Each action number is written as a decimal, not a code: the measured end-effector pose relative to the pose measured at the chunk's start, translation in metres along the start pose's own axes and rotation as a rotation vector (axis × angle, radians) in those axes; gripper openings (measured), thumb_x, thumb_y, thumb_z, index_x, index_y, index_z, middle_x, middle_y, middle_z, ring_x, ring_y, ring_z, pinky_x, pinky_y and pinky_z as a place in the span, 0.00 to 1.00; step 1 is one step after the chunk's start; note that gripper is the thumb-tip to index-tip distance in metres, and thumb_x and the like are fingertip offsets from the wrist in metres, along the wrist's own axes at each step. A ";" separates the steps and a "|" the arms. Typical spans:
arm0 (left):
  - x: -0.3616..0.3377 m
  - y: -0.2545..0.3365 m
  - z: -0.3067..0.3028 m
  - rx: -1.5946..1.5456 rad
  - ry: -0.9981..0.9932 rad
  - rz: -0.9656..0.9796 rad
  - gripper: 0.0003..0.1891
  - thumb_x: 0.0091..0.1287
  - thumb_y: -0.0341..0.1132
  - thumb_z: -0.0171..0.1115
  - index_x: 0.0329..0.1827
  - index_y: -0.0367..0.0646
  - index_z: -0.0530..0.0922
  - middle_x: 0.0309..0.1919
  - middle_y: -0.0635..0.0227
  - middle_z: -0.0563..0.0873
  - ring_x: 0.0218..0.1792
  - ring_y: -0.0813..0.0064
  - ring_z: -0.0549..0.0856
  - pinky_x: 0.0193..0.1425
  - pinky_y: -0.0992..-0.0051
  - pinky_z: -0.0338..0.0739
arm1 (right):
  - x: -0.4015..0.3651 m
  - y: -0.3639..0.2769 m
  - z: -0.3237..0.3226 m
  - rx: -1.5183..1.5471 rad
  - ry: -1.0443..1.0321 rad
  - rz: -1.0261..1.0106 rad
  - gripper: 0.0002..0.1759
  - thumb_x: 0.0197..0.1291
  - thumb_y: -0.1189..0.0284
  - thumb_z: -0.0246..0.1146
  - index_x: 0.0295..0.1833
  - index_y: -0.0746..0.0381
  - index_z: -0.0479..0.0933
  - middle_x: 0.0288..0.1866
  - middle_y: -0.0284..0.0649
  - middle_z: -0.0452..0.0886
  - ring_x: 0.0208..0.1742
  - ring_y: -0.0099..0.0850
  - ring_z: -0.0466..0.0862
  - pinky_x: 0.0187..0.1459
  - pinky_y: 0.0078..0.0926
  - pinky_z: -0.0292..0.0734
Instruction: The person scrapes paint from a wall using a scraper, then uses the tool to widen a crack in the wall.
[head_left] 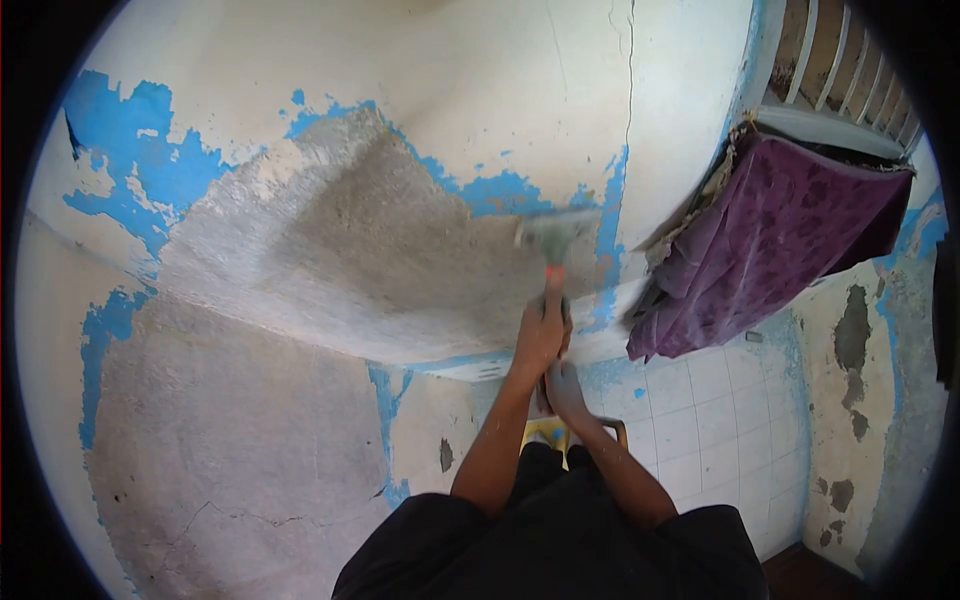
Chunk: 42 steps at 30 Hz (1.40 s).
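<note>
Scraper (556,240): blurred head at the wall (590,90), over bare grey plaster (400,230); contact cannot be told.
Left hand (540,335): closed round the handle (554,285), below its red band.
Right hand (567,388): closed round it lower down.
Blue paint (608,240): flaking strip just beside the scraper head.
Purple cloth (775,225): draped below the barred window (845,65), right of the scraper.

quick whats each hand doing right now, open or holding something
Left hand: closed on the handle of the scraper, nearer the blade.
Right hand: closed on the same handle, farther from the blade.
</note>
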<state>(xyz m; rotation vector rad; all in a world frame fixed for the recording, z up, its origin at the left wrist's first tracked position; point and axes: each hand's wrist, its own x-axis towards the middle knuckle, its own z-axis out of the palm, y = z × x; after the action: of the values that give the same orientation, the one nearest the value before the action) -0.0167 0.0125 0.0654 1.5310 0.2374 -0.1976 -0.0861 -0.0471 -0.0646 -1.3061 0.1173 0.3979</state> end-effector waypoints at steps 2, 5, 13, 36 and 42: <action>0.002 0.020 0.005 0.024 -0.012 0.066 0.34 0.68 0.69 0.41 0.20 0.45 0.61 0.11 0.74 0.63 0.10 0.80 0.65 0.14 0.76 0.60 | 0.006 -0.043 0.004 0.170 -0.034 0.003 0.32 0.73 0.54 0.45 0.15 0.59 0.63 0.06 0.33 0.62 0.05 0.27 0.65 0.10 0.27 0.60; 0.004 0.022 0.008 0.000 -0.009 0.059 0.34 0.68 0.69 0.41 0.19 0.45 0.62 0.11 0.74 0.63 0.10 0.80 0.66 0.15 0.76 0.60 | 0.002 -0.040 -0.003 0.139 -0.064 -0.042 0.31 0.72 0.54 0.46 0.16 0.59 0.64 0.07 0.33 0.62 0.05 0.26 0.65 0.11 0.26 0.61; -0.002 -0.049 0.004 -0.068 0.089 -0.151 0.33 0.70 0.66 0.39 0.20 0.45 0.62 0.11 0.74 0.64 0.09 0.80 0.64 0.14 0.74 0.59 | -0.017 0.018 -0.018 0.098 -0.079 0.174 0.27 0.73 0.56 0.46 0.21 0.58 0.63 0.09 0.32 0.62 0.06 0.25 0.64 0.11 0.26 0.59; 0.007 -0.045 0.009 -0.056 0.031 -0.050 0.34 0.68 0.70 0.40 0.20 0.46 0.62 0.11 0.74 0.62 0.10 0.80 0.64 0.14 0.75 0.59 | 0.002 0.032 -0.025 0.111 -0.041 0.139 0.31 0.72 0.53 0.47 0.15 0.57 0.63 0.06 0.34 0.62 0.05 0.26 0.64 0.10 0.26 0.60; 0.011 0.002 0.024 -0.010 0.009 0.070 0.34 0.67 0.69 0.41 0.20 0.46 0.62 0.11 0.74 0.62 0.10 0.80 0.64 0.14 0.75 0.59 | 0.011 -0.036 -0.024 0.125 -0.054 0.007 0.32 0.72 0.53 0.46 0.15 0.59 0.63 0.06 0.34 0.62 0.05 0.26 0.65 0.10 0.27 0.60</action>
<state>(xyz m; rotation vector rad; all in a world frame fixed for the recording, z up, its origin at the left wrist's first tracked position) -0.0046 -0.0116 0.0652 1.5283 0.1909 -0.1340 -0.0605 -0.0745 -0.0417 -1.1710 0.0998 0.4248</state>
